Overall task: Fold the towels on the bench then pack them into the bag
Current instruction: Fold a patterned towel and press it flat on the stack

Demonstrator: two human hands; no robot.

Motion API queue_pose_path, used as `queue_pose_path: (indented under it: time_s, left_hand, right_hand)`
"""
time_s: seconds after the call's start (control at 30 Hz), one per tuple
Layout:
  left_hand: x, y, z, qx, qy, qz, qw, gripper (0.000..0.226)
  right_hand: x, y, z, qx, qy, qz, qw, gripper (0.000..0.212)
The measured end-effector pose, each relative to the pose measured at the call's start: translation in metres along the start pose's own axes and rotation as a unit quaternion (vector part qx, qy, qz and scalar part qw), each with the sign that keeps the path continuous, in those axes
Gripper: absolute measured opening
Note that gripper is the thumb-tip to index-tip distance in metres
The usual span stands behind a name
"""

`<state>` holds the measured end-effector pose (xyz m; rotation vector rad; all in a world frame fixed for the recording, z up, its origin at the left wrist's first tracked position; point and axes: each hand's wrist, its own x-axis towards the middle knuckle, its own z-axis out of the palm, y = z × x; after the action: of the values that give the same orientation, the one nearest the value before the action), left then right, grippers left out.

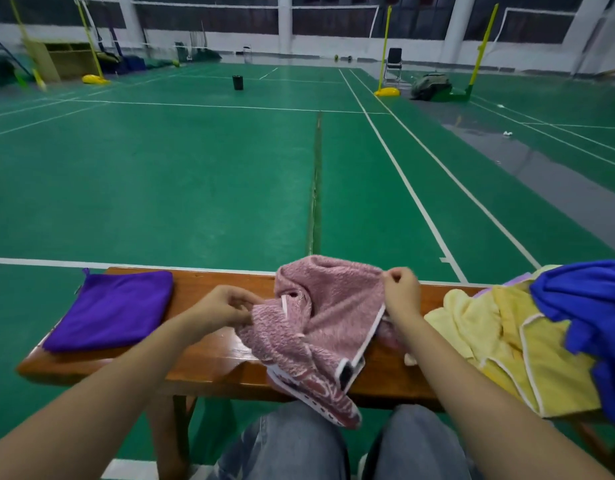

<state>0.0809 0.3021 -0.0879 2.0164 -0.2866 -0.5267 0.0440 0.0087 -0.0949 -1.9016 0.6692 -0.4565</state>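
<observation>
Pink towel (333, 317) is a fuzzy dusty rose with white edge trim and a darker pink-and-white pattern on the end hanging off. Folded one (112, 310) on the left is solid purple. Over on the right: a pale yellow towel (500, 344) with white piping, plus a bright royal blue one (590, 306). Counter (212, 351) is glossy reddish-brown wood, floor (160, 174) green with white lines.

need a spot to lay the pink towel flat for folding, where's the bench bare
The bench is bare between the purple towel and the pink towel, under the left hand. The right end is crowded: yellow towels with a blue towel heaped on them, close beside the right hand.
</observation>
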Motion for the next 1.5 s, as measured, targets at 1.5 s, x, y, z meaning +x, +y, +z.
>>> queue_pose_path:
  time_s: [1.5]
  left_hand:
    - [0.018, 0.01, 0.036, -0.168, 0.026, -0.009, 0.985, 0.044]
  right_hand:
    - [-0.059, 0.009, 0.043, 0.179, -0.23, 0.012, 0.957, 0.068]
